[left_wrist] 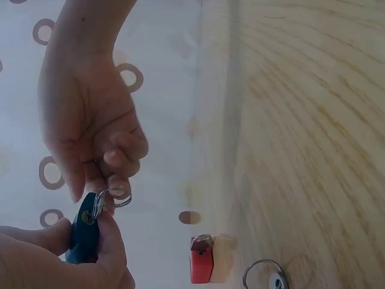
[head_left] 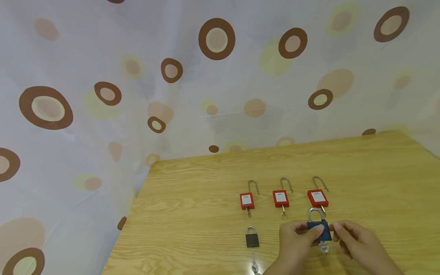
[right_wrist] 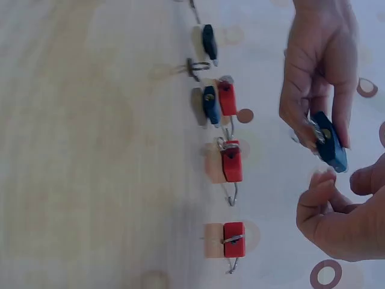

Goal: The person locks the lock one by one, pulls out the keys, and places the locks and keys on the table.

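My left hand (head_left: 293,244) pinches a blue padlock (head_left: 323,232), thumb across its front. The silver shackle points up, and a key with a ring (head_left: 324,248) hangs at its underside. My right hand (head_left: 361,240) is close at the padlock's right side, fingers loosely curled. In the right wrist view a gap shows between the thumb and fingers of that right hand (right_wrist: 349,211), with nothing held there, just below the padlock (right_wrist: 331,144). The left wrist view shows the padlock's keyhole side (left_wrist: 88,215) with the key ring (left_wrist: 120,195) beside the right fingers.
Three red padlocks (head_left: 247,201) with white labels lie in a row, shackles out and keys in. Nearer me are a black padlock (head_left: 252,240) and loose keys (head_left: 254,266). Another dark padlock (right_wrist: 210,103) shows in the right wrist view. Patterned cloth (head_left: 185,99) hangs behind the wooden table (head_left: 192,214).
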Motion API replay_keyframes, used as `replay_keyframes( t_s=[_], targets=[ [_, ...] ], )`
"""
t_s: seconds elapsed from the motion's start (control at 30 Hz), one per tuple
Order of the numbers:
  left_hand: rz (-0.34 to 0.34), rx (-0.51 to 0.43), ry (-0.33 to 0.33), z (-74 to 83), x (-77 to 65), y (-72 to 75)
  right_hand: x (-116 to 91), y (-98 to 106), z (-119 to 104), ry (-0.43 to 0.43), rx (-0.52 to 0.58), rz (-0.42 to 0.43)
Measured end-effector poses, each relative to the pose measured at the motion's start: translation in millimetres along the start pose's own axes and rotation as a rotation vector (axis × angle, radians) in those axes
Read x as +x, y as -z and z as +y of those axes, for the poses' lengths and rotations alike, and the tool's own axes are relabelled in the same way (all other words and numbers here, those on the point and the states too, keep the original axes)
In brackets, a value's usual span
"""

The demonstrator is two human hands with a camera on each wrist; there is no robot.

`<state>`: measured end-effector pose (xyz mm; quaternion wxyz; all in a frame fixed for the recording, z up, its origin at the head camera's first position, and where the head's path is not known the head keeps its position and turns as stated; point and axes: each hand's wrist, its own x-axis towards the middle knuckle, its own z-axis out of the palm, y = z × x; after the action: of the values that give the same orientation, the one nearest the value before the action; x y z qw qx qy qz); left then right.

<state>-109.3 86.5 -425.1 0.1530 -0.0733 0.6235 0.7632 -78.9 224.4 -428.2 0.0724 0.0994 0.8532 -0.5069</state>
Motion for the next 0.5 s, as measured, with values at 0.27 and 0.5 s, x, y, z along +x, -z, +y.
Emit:
replay_keyframes(
  t_s=[0.27, 0.5],
  targets=[
    [0.050, -0.051, 0.041, 2.2, 3.2, 1.6, -8.8, -15.1, 0.9, -0.134, 0.123, -0.101],
    [0.074, -0.054, 0.052, 3.0, 3.2, 1.4, -10.3, -17.7, 0.6, -0.159, 0.153, -0.089]
  ],
)
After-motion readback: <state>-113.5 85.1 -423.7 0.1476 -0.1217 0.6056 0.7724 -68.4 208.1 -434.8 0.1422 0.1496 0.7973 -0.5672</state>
